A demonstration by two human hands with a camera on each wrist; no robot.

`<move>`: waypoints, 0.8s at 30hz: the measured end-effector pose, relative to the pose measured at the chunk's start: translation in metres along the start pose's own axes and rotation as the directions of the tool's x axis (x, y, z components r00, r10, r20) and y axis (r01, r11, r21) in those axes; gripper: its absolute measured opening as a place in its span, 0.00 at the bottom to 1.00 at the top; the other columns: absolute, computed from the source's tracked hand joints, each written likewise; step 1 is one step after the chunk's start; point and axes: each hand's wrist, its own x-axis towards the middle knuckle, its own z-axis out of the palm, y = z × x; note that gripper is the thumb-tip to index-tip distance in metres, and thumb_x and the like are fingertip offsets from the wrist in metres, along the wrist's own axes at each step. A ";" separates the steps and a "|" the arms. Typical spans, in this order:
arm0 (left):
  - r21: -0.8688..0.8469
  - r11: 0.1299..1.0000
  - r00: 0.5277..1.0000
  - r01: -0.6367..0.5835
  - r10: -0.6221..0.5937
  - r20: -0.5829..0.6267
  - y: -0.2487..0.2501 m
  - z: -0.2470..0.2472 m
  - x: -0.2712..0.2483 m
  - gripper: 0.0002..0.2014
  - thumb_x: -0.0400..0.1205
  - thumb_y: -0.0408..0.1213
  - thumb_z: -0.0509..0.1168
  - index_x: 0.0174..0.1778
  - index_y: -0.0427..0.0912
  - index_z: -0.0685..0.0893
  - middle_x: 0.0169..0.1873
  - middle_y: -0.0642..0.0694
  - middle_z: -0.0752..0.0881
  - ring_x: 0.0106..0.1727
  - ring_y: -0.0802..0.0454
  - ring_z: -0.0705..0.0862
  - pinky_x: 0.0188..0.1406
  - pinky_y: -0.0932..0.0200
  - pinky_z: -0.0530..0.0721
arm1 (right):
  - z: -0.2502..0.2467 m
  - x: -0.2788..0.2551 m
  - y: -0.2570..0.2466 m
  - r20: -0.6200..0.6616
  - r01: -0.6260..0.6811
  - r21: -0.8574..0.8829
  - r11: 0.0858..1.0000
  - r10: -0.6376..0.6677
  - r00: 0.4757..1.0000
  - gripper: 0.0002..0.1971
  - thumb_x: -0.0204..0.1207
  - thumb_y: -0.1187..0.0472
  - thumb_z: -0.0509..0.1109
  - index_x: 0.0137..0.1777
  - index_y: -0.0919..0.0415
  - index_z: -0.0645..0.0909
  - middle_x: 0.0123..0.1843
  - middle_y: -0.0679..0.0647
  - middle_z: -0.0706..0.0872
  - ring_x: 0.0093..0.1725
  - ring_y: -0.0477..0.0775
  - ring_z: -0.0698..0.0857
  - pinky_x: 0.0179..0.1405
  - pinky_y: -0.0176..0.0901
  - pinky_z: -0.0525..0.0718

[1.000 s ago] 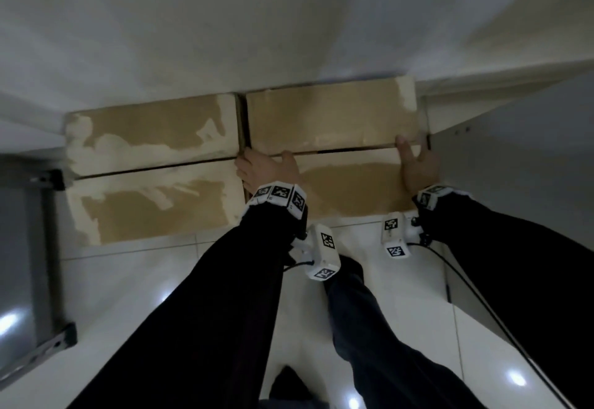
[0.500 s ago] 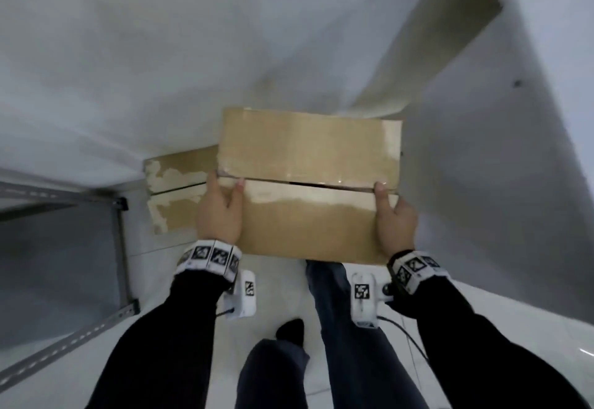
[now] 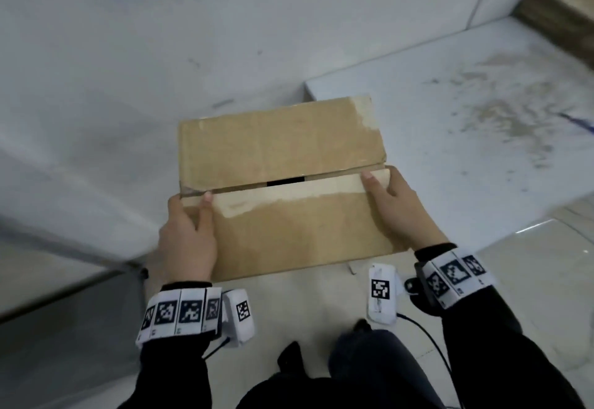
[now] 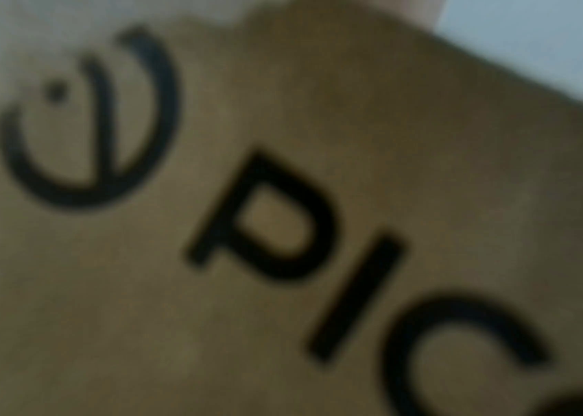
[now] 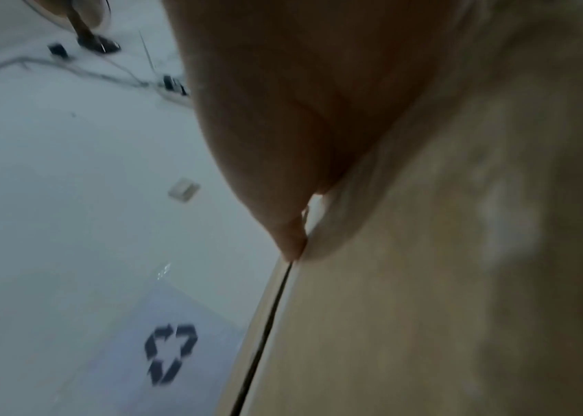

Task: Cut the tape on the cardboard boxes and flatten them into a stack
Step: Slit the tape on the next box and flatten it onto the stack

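Lifted off the floor since a second ago, one cardboard box (image 3: 283, 183) now sits mid-frame between both hands.

Left hand (image 3: 188, 241) and right hand (image 3: 397, 209) grip its ends, thumbs on the split top seam edged with pale torn tape residue. Its side reads "PIC" (image 4: 336, 267); a recycling symbol (image 5: 170, 353) marks the floor.

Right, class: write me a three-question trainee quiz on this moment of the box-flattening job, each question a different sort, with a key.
1. True or false: the brown cardboard box is held by one hand only.
2. Multiple choice: the top seam between the flaps shows A) a dark gap, B) a knife, C) a label.
3. Fill in: printed on the grey floor in the right wrist view is a ______ symbol.

Key:
1. False; the left hand and the right hand both grip it.
2. A
3. recycling
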 end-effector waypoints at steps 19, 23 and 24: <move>-0.049 0.994 0.966 -0.093 0.102 0.236 0.297 0.338 -0.109 0.33 0.79 0.58 0.65 0.73 0.42 0.68 0.58 0.34 0.84 0.60 0.35 0.82 0.59 0.48 0.80 | -0.395 0.143 0.148 -0.099 -0.067 -0.010 0.998 0.065 0.993 0.25 0.81 0.45 0.62 0.73 0.56 0.68 0.59 0.50 0.77 0.54 0.51 0.77 0.51 0.42 0.72; 0.086 0.993 0.980 -0.075 0.058 0.190 0.313 0.364 -0.096 0.34 0.79 0.61 0.62 0.72 0.39 0.68 0.57 0.34 0.84 0.59 0.34 0.82 0.58 0.47 0.79 | -0.416 0.190 0.155 0.037 -0.085 -0.058 0.995 0.087 0.996 0.27 0.80 0.42 0.62 0.72 0.58 0.67 0.62 0.51 0.79 0.55 0.54 0.80 0.53 0.46 0.78; 0.116 0.991 0.981 -0.073 0.051 0.187 0.316 0.369 -0.089 0.34 0.79 0.61 0.61 0.71 0.38 0.69 0.57 0.34 0.84 0.60 0.34 0.81 0.58 0.47 0.79 | -0.420 0.202 0.155 0.073 -0.086 -0.073 0.994 0.091 0.993 0.27 0.80 0.41 0.61 0.72 0.59 0.67 0.63 0.53 0.79 0.57 0.55 0.81 0.55 0.48 0.80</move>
